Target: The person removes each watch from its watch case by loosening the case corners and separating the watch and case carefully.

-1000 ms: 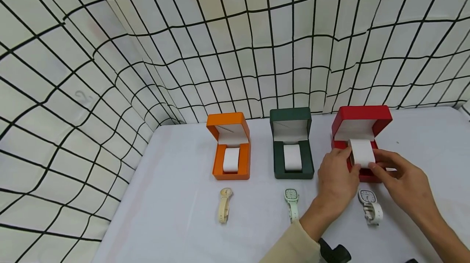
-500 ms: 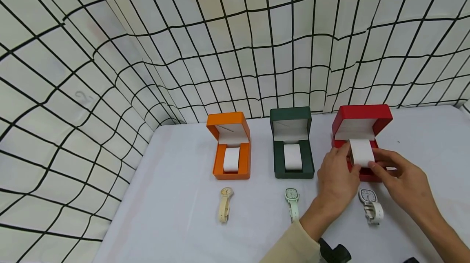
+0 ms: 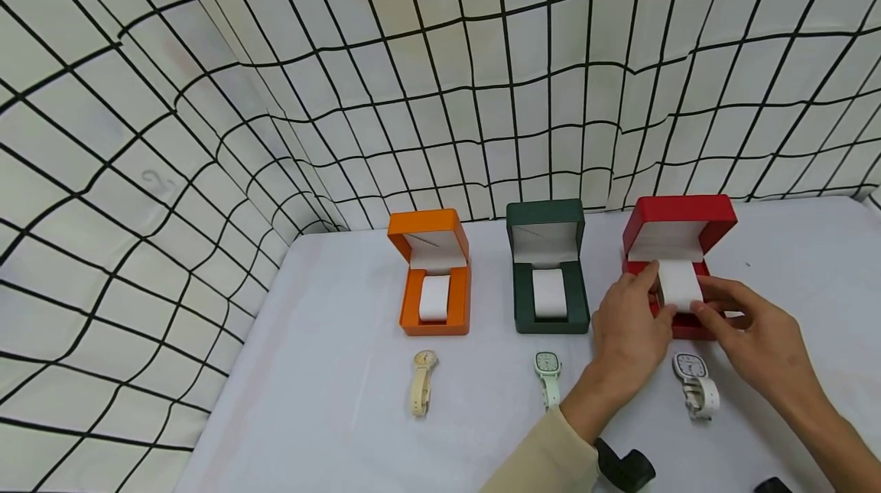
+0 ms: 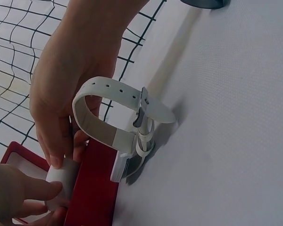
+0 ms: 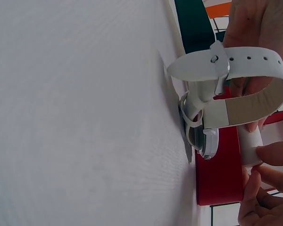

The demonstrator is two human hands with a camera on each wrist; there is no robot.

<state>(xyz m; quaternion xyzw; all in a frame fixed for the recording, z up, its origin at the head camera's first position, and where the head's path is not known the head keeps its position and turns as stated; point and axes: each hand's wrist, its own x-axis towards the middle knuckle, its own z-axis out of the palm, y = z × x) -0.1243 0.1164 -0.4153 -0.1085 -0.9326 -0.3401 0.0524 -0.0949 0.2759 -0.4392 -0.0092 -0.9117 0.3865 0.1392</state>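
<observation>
In the head view my left hand (image 3: 628, 336) grips the left side of a white watch cushion (image 3: 680, 286) with thumb and fingers. My right hand (image 3: 764, 340) pinches the same cushion from the right. The cushion sits at the opening of a red watch box (image 3: 684, 210), whose lid stands raised; whether it is fully seated cannot be told. A white watch (image 3: 697, 386) lies just in front of that box, its strap buckled into a loop, as the white strap (image 5: 254, 61) shows in the right wrist view.
An orange box (image 3: 435, 329) and a green box (image 3: 551, 325) stand raised-lidded to the left, each with a white cushion. A cream watch (image 3: 422, 384) and a pale green watch (image 3: 548, 378) lie before them. A black grid (image 3: 482, 88) backs the white table (image 3: 310, 371).
Almost nothing differs. Both hands keep hold of the cushion at the red box, with only a slight shift of the left hand and forearm.
</observation>
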